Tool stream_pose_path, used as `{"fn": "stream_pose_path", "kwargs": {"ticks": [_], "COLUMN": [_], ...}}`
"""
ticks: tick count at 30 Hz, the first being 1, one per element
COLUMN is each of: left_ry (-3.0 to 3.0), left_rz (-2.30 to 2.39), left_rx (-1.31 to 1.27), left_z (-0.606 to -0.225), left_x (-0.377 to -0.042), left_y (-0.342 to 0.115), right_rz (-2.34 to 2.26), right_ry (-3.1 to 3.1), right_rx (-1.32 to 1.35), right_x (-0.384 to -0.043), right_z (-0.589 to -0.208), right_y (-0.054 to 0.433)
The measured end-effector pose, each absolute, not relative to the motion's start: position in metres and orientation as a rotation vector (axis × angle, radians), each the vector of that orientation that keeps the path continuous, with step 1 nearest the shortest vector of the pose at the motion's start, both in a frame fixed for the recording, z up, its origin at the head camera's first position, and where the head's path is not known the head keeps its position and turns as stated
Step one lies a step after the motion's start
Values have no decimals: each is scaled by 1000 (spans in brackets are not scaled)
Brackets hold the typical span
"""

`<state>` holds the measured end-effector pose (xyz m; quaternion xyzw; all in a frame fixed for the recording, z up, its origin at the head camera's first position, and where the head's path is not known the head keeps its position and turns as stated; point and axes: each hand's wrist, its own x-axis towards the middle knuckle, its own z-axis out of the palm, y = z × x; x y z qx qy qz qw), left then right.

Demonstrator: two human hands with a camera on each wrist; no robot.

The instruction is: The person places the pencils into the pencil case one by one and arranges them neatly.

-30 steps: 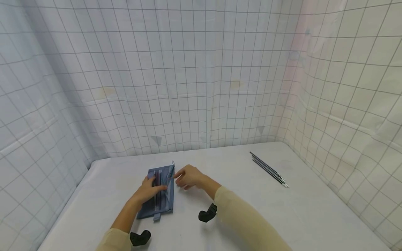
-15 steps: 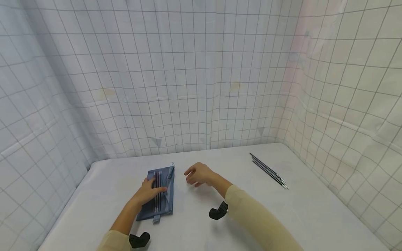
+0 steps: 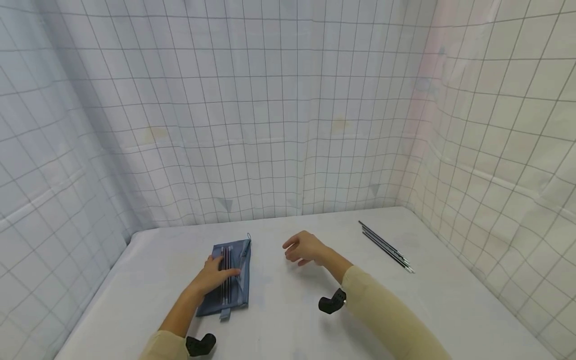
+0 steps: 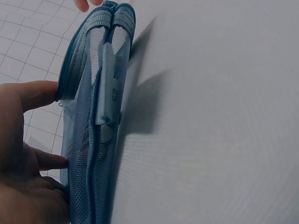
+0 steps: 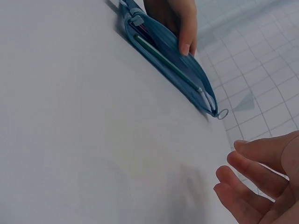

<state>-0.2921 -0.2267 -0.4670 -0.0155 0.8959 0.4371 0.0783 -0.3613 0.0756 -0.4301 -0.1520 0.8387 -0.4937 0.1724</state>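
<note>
A gridded white cloth (image 3: 279,100) hangs behind the blue pouch (image 3: 241,287) and to either side of it, and the white table (image 3: 135,280) spreads beneath. The cream right sleeve (image 3: 387,312) comes in from the pouch's near right, the left sleeve (image 3: 163,346) from its near left. The pouch itself lies flat on the table, its mouth gaping along the right edge. The left hand (image 3: 212,276) is spread across the pouch, fingers and thumb pressing on it rather than clenched; the right hand (image 3: 306,248) hangs to the pouch's right, apart from it, fingers loosely bent and released. Well to the right of the pouch rest several thin dark rods (image 3: 386,246). Inside the pouch's mouth lies a green stick (image 5: 166,59), and at its far corner sits a small ring (image 5: 227,111)
</note>
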Motion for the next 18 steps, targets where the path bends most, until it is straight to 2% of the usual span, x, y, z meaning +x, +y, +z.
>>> {"fn": "stream_pose_path", "kwargs": {"ticks": [18], "left_ry": [2688], "left_rz": [1296], "left_rx": [-49], "left_z": [-467], "left_x": [-290], "left_y": [-227], "right_rz": [-1355], "right_ry": [2494], "right_rx": [-278], "right_x": [-367], "right_z": [-430], "right_y": [136]}}
